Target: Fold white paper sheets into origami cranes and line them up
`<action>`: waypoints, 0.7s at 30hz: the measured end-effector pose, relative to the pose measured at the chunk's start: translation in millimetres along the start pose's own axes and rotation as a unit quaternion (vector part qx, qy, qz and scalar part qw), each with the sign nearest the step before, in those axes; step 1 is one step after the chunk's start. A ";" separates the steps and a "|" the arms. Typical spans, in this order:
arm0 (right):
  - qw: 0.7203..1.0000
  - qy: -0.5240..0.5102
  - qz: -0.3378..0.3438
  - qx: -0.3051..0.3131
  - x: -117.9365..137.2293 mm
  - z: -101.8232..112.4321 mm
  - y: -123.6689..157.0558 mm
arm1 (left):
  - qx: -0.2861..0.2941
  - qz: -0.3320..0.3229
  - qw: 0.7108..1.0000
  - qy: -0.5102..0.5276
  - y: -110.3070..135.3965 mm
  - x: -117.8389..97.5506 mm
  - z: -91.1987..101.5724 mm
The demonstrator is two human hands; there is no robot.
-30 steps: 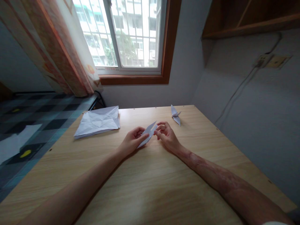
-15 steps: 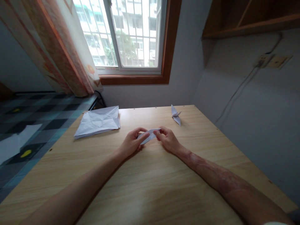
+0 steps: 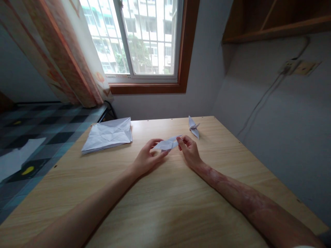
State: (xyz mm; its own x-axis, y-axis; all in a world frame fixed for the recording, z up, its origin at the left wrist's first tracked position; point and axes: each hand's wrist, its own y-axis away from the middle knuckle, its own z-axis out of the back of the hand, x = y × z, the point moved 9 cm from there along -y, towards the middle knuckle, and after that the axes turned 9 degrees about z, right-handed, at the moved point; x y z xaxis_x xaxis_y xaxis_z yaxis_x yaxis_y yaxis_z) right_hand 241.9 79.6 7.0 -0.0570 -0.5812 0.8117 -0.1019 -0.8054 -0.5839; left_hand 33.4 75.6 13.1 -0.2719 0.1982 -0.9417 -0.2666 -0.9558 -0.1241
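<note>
A small folded white paper (image 3: pixel 167 144) is between my two hands, just above the wooden table. My right hand (image 3: pixel 189 148) pinches its right tip between thumb and fingers. My left hand (image 3: pixel 149 154) curls around the left part, its fingers behind the paper and its thumb along the near side. The left fingertips are partly hidden by the paper. Beyond my right hand, a folded paper crane (image 3: pixel 193 127) rests on the table with its wings spread.
A stack of creased white paper sheets (image 3: pixel 108 135) lies at the table's back left. The window (image 3: pixel 152 38) and wall are behind the table (image 3: pixel 144 213). Left of it, a bed (image 3: pixel 59 117) with a checked cover carries loose white sheets (image 3: pixel 15 160). A shelf (image 3: pixel 279 31) hangs at the upper right.
The folded paper has turned and shows more of its length. My right hand has shifted slightly right with its tip, and my left thumb has moved off its top to the near side.
</note>
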 end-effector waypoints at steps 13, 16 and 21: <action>0.995 0.002 0.040 0.090 17.8 -17.1 5.0 | 0.029 0.026 0.998 0.054 7.3 -1.3 -10.3; 0.991 0.009 0.057 0.122 19.6 -23.5 6.6 | 0.023 0.025 0.996 0.081 6.0 -7.3 -6.5; 0.987 0.007 0.021 0.159 11.3 -30.2 7.4 | 0.023 0.009 0.995 0.095 1.6 -17.0 1.7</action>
State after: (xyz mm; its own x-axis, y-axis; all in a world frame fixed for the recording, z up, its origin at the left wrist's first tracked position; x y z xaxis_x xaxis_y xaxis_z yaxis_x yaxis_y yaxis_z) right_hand 210.5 70.6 12.2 -0.0675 -0.6149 0.7857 0.2184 -0.7775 -0.5897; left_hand 36.1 71.1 29.4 -0.0987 0.1329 -0.9862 -0.3070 -0.9467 -0.0969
